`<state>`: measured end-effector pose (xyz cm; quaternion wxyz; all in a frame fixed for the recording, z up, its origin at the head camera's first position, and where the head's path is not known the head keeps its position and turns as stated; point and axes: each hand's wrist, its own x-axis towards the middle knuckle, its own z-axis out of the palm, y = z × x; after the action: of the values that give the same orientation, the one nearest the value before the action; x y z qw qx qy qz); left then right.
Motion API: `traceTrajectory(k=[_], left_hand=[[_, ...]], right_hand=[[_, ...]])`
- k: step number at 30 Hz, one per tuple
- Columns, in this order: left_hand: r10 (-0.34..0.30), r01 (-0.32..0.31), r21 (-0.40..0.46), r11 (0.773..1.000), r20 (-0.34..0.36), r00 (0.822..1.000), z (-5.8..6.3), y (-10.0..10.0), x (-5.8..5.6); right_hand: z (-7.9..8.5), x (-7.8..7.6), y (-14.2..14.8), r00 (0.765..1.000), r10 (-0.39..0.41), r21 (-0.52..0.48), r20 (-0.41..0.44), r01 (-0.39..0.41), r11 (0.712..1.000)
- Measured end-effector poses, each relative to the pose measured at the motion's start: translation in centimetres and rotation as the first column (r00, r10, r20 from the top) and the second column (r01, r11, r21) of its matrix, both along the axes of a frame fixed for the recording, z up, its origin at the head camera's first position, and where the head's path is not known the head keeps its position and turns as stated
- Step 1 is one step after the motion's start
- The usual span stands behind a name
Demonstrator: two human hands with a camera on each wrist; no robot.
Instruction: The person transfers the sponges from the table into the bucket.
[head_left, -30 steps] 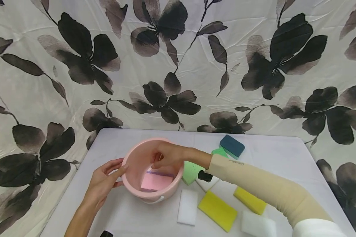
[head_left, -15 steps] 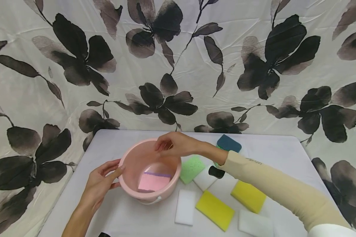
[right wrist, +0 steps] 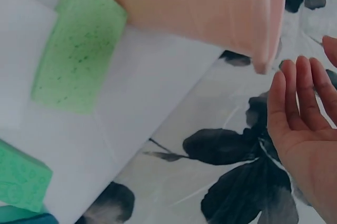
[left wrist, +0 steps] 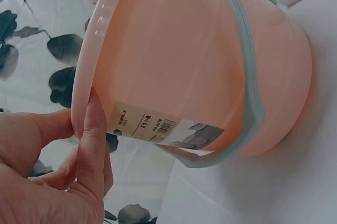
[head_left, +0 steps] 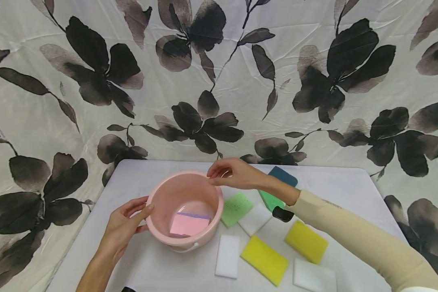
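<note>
A pink plastic bucket (head_left: 184, 202) with a pale handle (left wrist: 251, 77) stands on the white table. My left hand (head_left: 125, 223) pinches its rim on the left side; in the left wrist view the thumb and fingers lie on either side of the rim, above a printed label (left wrist: 152, 126). Inside the bucket, at the bottom, lies a pink sponge (head_left: 190, 224) with a purple edge. My right hand (head_left: 237, 173) is at the far right side of the rim, holding nothing. Its fingers (right wrist: 301, 92) are relaxed in the right wrist view.
Right of the bucket lie a light green speckled sponge (head_left: 237, 209), a brighter green sponge (head_left: 271, 200), a dark blue sponge (head_left: 284, 176), yellow sponges (head_left: 264, 259) and several white pads (head_left: 227, 256). A floral cloth (head_left: 204, 81) hangs behind the table.
My right hand has come up out of the bucket and moved right, over its rim. The left hand keeps its grip on the rim. The pink sponge stays in the bucket.
</note>
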<state>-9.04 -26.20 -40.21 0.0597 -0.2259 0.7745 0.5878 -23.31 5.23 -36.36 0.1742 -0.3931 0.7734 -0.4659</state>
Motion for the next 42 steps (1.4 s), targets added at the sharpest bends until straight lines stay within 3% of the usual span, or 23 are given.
traceTrajectory(k=[6, 13, 22, 31, 42], left_hand=[[0.005, -0.005, -0.002, 1.000, -0.001, 1.000, -0.2, 0.0, 0.1], [0.005, -0.005, 0.003, 1.000, -0.005, 1.000, -0.4, -0.1, 0.1], [0.010, -0.009, 0.019, 1.000, -0.018, 1.000, -0.7, -0.1, 0.3], [0.014, -0.014, 0.011, 1.000, -0.022, 1.000, -0.7, 0.0, 0.2], [0.021, -0.020, 0.025, 0.999, -0.015, 1.000, -0.6, 0.2, 0.1]], right_hand=[[-1.3, -0.3, 1.4, 0.999, -0.043, 0.008, -0.023, 0.043, 0.999], [-3.3, -0.4, 2.5, 0.997, -0.083, 0.013, 0.008, 0.083, 0.996], [-6.9, -0.9, 3.2, 0.997, -0.080, 0.005, 0.019, 0.080, 0.997], [-9.8, -1.6, 3.6, 0.998, -0.058, 0.064, 0.022, 0.056, 0.996], [-12.0, -2.0, 3.4, 0.998, -0.014, 0.145, 0.063, 0.004, 0.989]])
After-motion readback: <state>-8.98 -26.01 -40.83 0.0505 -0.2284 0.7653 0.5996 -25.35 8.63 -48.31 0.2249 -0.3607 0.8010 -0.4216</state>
